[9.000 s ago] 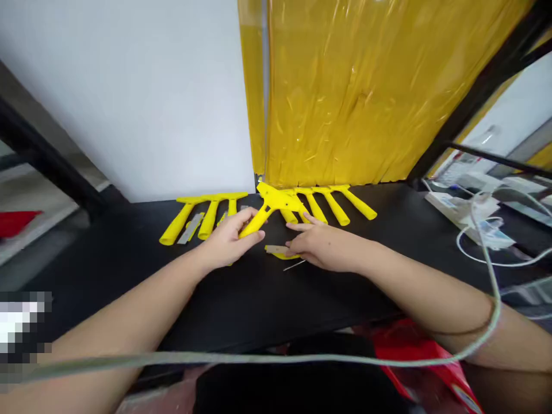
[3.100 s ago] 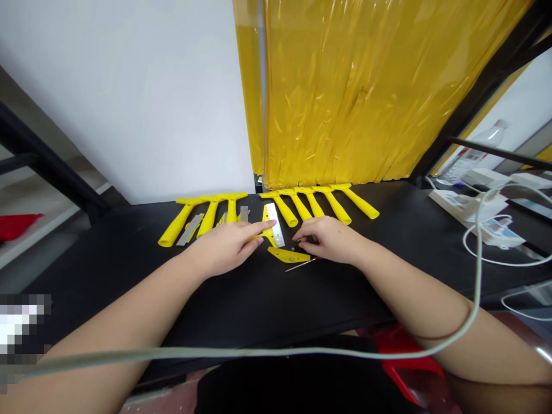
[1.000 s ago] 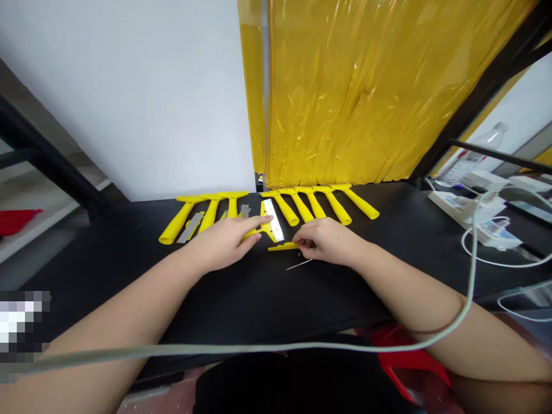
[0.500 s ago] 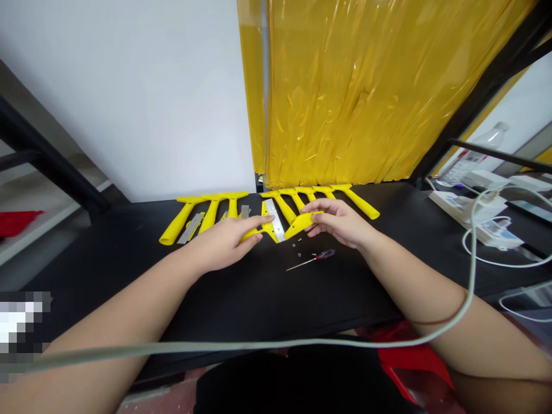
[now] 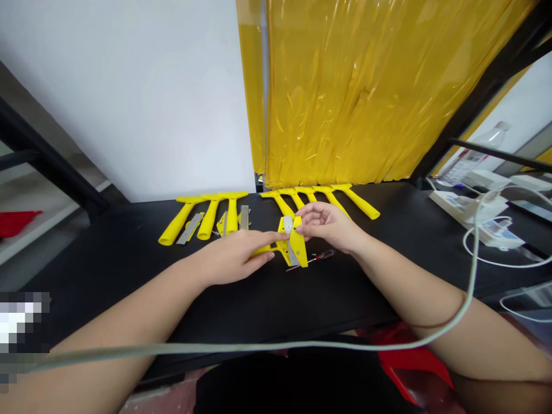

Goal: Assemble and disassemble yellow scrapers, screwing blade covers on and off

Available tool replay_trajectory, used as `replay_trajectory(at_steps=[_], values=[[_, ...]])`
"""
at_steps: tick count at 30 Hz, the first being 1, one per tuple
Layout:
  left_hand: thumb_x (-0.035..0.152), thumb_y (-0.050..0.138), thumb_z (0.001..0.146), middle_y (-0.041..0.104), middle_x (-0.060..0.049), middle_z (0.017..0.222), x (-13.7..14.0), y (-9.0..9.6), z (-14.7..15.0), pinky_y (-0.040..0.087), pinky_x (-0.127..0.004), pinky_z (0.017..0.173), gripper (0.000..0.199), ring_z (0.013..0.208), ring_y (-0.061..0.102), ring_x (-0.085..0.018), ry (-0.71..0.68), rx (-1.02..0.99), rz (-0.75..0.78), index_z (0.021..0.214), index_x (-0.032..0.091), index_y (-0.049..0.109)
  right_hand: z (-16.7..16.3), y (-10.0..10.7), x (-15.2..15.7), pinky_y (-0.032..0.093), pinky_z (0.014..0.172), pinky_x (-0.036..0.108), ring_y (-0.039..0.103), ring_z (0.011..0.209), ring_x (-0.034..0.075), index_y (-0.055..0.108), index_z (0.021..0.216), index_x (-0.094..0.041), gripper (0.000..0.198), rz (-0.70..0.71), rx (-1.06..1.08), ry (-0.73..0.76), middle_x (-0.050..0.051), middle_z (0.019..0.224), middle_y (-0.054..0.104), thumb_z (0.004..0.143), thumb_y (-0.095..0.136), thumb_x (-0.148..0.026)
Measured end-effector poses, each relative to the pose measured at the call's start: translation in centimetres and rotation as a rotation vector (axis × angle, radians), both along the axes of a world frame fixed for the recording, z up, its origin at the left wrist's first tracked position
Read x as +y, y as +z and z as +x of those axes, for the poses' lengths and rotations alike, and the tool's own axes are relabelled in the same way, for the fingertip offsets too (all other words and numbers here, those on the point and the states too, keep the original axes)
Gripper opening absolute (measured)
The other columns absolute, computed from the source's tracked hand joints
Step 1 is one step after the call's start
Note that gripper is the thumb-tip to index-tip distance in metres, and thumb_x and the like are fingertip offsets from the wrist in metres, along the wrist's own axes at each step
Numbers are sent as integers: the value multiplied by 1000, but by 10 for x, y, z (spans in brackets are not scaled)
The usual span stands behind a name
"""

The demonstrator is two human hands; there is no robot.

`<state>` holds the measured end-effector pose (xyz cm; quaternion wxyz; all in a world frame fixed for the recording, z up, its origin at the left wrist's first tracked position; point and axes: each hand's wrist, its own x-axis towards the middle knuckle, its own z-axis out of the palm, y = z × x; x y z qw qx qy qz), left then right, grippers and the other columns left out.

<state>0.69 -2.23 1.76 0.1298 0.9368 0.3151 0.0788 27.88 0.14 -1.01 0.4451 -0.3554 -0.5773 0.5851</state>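
Observation:
My left hand is closed round the handle of a yellow scraper, its index finger stretched along the head. A grey metal blade lies across that head. My right hand pinches a yellow plastic cover plate with small holes, holding it over the blade's right side. Whether plate and blade touch, I cannot tell. Just below and partly behind the head lies a screwdriver with a clear and red handle. The small screws and nuts on the table are hidden here.
Yellow scraper handles with loose blades stand at the left rear of the black table. More yellow handles line the right rear. A pale cable hangs across the foreground. Power strips and a bottle are at right.
My left hand has moved the scraper slightly right and towards me. My right hand has turned the cover plate and brought it left over the blade.

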Motion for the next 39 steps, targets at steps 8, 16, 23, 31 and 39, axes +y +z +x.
replay_trajectory(at_steps=[8, 16, 23, 31, 39], values=[[33, 49, 108, 77, -5, 112, 0, 0, 1, 52, -31, 84, 46, 95, 74, -21, 2, 18, 4, 154, 31, 50, -5, -1, -1, 66, 62, 23, 69, 64, 9, 70, 98, -16, 43, -19, -18, 9, -4, 72, 70, 66, 97, -27], [33, 48, 108, 76, -6, 113, -1, -1, 1, 53, -34, 85, 44, 98, 74, -23, -3, 25, 15, 151, 30, 51, -7, -1, -3, 66, 63, 25, 73, 67, 12, 64, 96, -18, 50, -100, -20, -11, -4, 73, 72, 62, 99, -27], [34, 47, 107, 76, -7, 111, -3, 2, 3, 55, -34, 85, 38, 100, 74, -24, -12, 41, 5, 145, 28, 53, -8, -4, -2, 67, 64, 26, 76, 71, 15, 64, 99, -18, 48, -106, -60, 30, -1, 76, 76, 67, 98, -28], [33, 44, 109, 74, -6, 119, -4, -3, 2, 55, -33, 90, 43, 106, 73, -23, -39, 31, 23, 151, 35, 51, -9, -5, -3, 65, 62, 25, 71, 65, 12, 60, 98, -19, 48, -99, -101, 40, -4, 72, 73, 70, 96, -34], [33, 41, 110, 72, -4, 108, -2, -3, 2, 55, -31, 86, 43, 94, 73, -19, -61, 55, 24, 149, 36, 57, -11, -5, -4, 64, 60, 24, 69, 61, 11, 63, 104, -21, 44, -46, -109, 76, -7, 69, 68, 75, 92, -36]])
